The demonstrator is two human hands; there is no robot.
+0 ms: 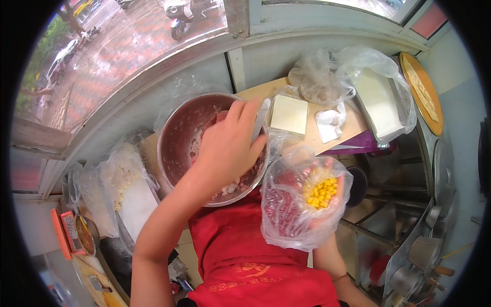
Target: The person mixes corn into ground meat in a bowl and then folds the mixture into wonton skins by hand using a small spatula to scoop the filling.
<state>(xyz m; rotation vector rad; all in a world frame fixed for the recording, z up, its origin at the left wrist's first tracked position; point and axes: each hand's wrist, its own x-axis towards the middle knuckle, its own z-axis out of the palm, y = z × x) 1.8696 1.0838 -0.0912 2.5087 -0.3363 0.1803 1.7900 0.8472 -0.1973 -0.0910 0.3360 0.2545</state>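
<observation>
My left hand is over a large metal bowl, back of the hand up. Between its fingers and thumb is a flat, narrow spatula; its lower part is hidden by the hand. Pinkish minced meat lies in the bowl and smears its wall. My right hand, palm up, supports a clear plastic bag from beneath. Yellow corn kernels sit in the bag over the palm. Right of the bowl is a stack of square, pale dough wrappers.
Crumpled white tissue lies on the wooden board. Behind it stands a plastic-covered tray. Another plastic-covered tray is at left, near an orange scale and a small metal bowl. Metal pots are at lower right.
</observation>
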